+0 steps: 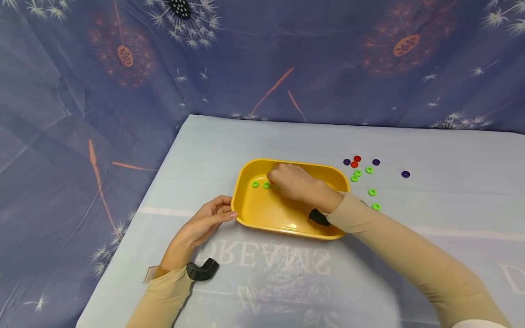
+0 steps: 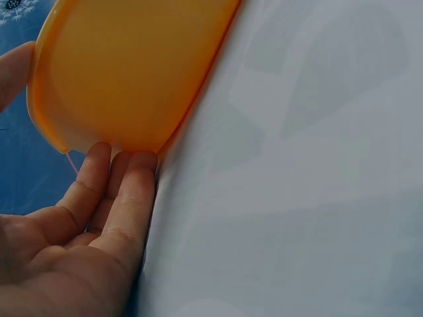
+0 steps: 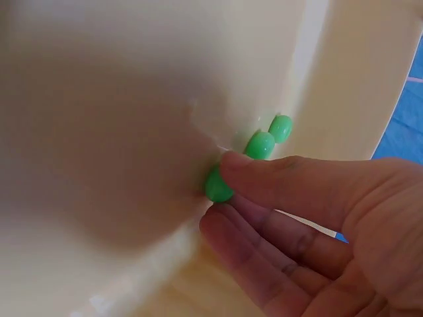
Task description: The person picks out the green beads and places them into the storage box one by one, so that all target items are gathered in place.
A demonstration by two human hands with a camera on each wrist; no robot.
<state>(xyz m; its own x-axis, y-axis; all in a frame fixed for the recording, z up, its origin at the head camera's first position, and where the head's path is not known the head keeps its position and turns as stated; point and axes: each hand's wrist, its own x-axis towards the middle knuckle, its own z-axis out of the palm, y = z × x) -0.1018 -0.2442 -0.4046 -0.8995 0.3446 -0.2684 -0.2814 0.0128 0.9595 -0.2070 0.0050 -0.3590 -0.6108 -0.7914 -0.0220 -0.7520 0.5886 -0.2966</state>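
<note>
A yellow tray (image 1: 270, 214) lies on the table, its left end held by my left hand (image 1: 209, 221). In the left wrist view, the fingers (image 2: 132, 198) touch the tray's outer wall while the thumb is at its rim. My right hand (image 1: 297, 184) reaches inside, near the far wall. Its thumb and fingers pinch a green ring-shaped bead (image 3: 219, 185) against the tray floor. Two more green beads (image 1: 255, 184) lie in a row beside it, also visible in the right wrist view. The right hand covers part of the tray in the head view.
Loose beads lie on the table to the tray's right: several green ones (image 1: 372, 192), two red ones (image 1: 357, 158) and three dark purple ones (image 1: 376, 162). A patterned blue cloth (image 1: 262, 59) hangs behind the pale tabletop (image 1: 430, 196).
</note>
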